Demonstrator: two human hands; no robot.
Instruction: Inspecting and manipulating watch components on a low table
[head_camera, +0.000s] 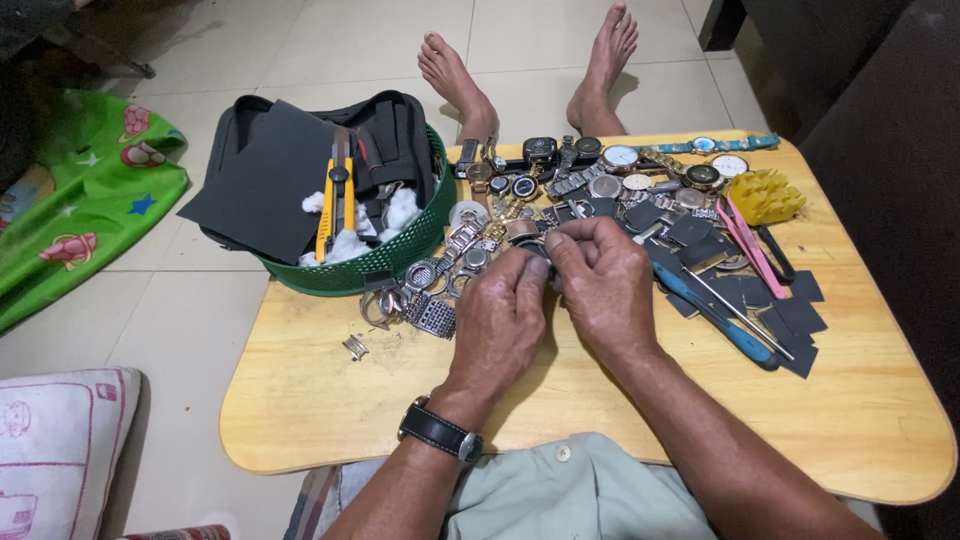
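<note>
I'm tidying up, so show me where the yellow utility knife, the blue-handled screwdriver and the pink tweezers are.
yellow utility knife (335, 200): head view, middle of its body, in the green basket.
blue-handled screwdriver (722, 322): head view, on the blue handle, on the table.
pink tweezers (748, 245): head view, midway along the arms.

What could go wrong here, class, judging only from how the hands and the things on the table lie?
1. Both hands, left and right, pinch a small metal part together; it may slip into the watch pile and be hard to find.
2. A loose metal piece lies near the table edge and might get knocked off.
3. The screwdriver beside the right forearm could be swept off.
</note>
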